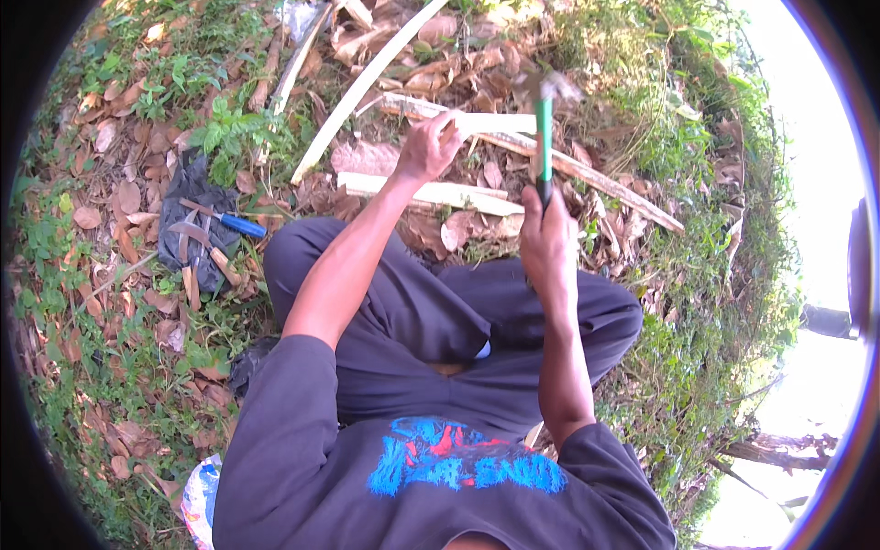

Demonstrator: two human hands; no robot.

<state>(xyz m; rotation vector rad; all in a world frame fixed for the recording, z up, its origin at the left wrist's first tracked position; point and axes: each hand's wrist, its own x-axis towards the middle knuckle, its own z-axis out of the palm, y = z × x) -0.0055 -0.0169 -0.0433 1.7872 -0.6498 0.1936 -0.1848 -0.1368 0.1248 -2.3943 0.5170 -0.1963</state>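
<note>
We see the right hand (pixel 550 234) closed around the lower, black part of a green-handled tool (pixel 544 137), held upright, its head too blurred for us to make out. The left hand (pixel 429 148) has its fingers curled on the near end of a pale wood strip (pixel 500 123), which runs rightward to the tool's handle; we cannot tell whether they touch. Beyond and below it, a long split stick (pixel 614 183) slants across dry leaves. Nearer the crossed legs (pixel 449 302) we find pale split pieces (pixel 445 194), and farther up a long curved strip (pixel 357 96). Off to the left, a blue-handled tool (pixel 240 225) and wooden-handled blades (pixel 191 286) lie on black plastic (pixel 170 240).
</note>
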